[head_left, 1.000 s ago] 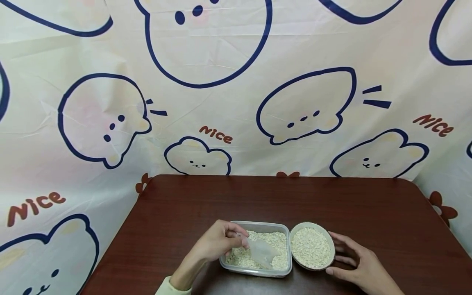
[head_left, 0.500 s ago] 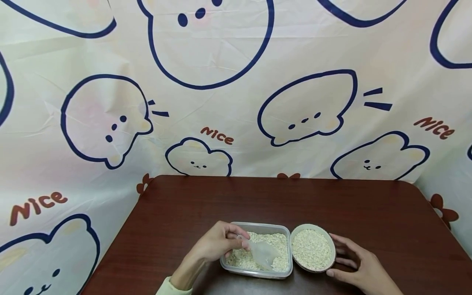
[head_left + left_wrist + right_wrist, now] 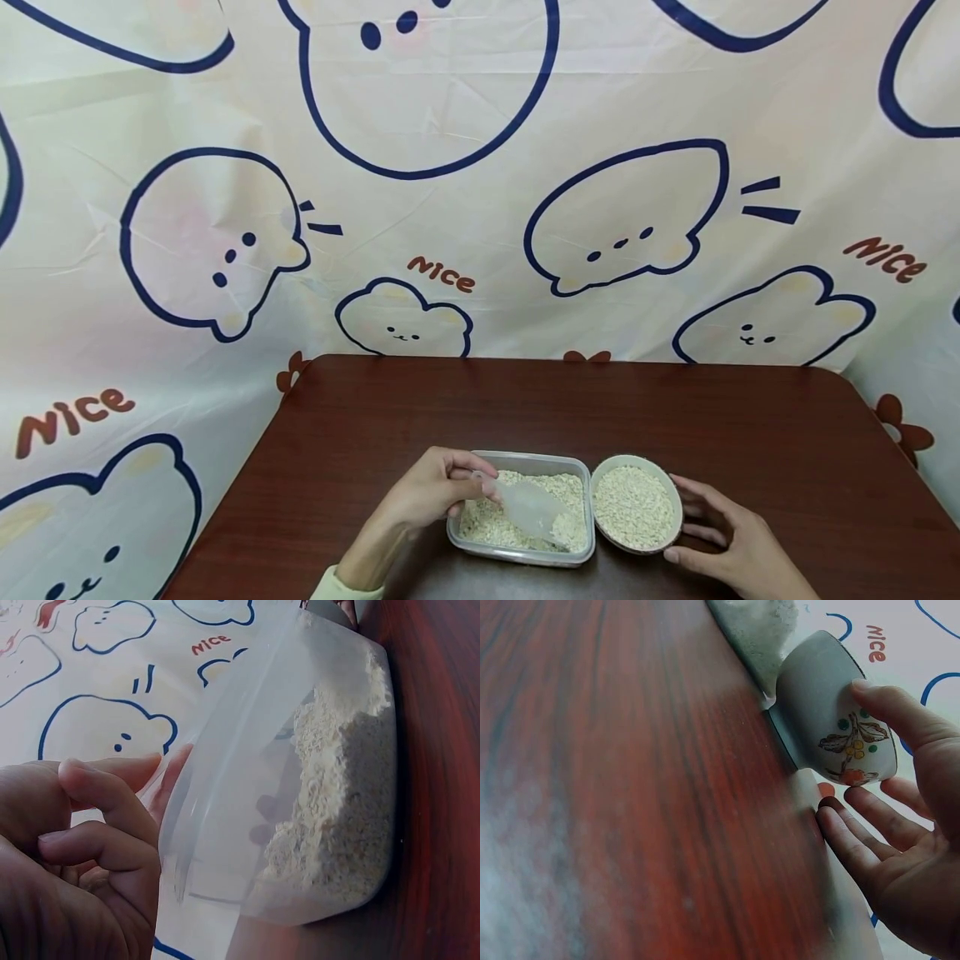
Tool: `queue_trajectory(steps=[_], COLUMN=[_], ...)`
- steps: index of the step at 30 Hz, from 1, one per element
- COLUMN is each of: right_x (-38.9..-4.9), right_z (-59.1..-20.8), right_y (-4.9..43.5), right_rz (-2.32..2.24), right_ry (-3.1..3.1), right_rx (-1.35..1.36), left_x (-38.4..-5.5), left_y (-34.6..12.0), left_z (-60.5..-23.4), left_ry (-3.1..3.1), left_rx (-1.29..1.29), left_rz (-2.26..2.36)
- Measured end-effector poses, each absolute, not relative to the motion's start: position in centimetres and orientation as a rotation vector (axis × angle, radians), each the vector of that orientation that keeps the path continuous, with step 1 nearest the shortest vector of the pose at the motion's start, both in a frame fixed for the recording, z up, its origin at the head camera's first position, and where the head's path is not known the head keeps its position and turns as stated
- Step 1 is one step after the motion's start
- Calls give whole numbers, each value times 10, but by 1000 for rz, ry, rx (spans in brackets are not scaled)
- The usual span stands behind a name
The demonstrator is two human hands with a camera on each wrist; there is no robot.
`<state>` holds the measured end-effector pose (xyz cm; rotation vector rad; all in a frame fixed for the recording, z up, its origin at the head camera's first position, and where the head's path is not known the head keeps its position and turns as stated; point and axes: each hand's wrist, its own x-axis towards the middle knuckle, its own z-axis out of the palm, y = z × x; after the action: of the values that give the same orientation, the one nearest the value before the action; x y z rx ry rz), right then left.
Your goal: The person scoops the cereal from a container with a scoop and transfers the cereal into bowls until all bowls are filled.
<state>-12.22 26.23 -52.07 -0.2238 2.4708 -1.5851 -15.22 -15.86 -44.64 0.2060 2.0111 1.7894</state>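
In the head view, my left hand (image 3: 431,492) pinches the handle of a translucent plastic scoop (image 3: 528,507). The scoop's bowl slants down over pale flakes like oats inside a clear rectangular container (image 3: 517,558). Close to its right side stands a small round bowl (image 3: 633,547) filled with the same flakes. My right hand (image 3: 738,537) holds that bowl from the right, thumb at the near side and forefinger at the far side. The right wrist view shows the thumb on its white wall (image 3: 817,697) and fingertips low by the painted flowers. In the left wrist view the scoop is hidden.
A dark reddish-brown wooden table (image 3: 562,408) carries both vessels near its front. Behind and beside it hangs a pale cloth backdrop (image 3: 487,217) with cartoon outlines and the word "Nice".
My left hand has shifted slightly left and up with the scoop, whose bowl now lies more level over the flakes. The right hand and the bowl have stayed in place.
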Motion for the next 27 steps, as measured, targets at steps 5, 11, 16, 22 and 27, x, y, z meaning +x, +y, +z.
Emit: queue_trajectory(steps=[5,11,16,22,27], right_x=[-123,-122,-121,-123,-123], right_z=[-520,-519,-521,-523,-524], right_y=[263,263,263,264,263], right_rz=[-1573,-1572,-1573,-1564,-1571], right_ry=[2455,2466,2507,2526,2526], right_rx=[-215,-199,-227,-262,-299], left_x=[-153,-153,-155,-160,-166], left_y=[-166,-175,-179,-178,-174], left_z=[-446,-440,-431,-425,-421], left_ry=[1996,2010,2034,2042,2029], left_rx=[175,165,126,121,156], left_rz=[1813,1831,1841,1874,1911])
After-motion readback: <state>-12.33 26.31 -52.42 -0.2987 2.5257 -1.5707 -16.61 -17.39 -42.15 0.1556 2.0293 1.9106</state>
